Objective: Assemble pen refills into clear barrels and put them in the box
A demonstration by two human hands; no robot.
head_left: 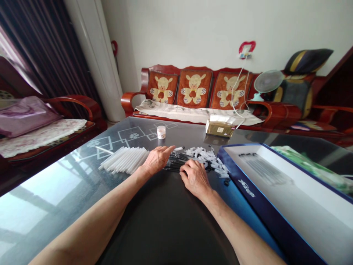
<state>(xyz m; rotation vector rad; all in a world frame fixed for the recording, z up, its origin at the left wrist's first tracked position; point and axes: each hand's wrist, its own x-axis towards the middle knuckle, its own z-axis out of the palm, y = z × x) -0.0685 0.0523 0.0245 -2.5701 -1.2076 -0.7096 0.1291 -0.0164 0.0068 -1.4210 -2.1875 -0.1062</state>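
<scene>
My left hand [158, 160] lies between a pile of white pen barrels [125, 160] and a bundle of dark pen refills [175, 162]. Its fingers stretch out to the right over the far left end of the refills. At the near right side of the same bundle is my right hand [196, 178], fingers bent and thumb drawn in; what lies under the fingertips is hidden. Small white pen parts [202, 154], mixed with black ones, are heaped just beyond my right hand. A small black piece [226, 182] sits apart near the box.
A blue-edged box [303, 228] with several pens [264, 171] in it takes up the right side, a green-white package [311, 165] behind it. Farther back stand a small white jar [161, 132] and a tissue pack [220, 128]. A wooden sofa [129, 101] is beyond the table.
</scene>
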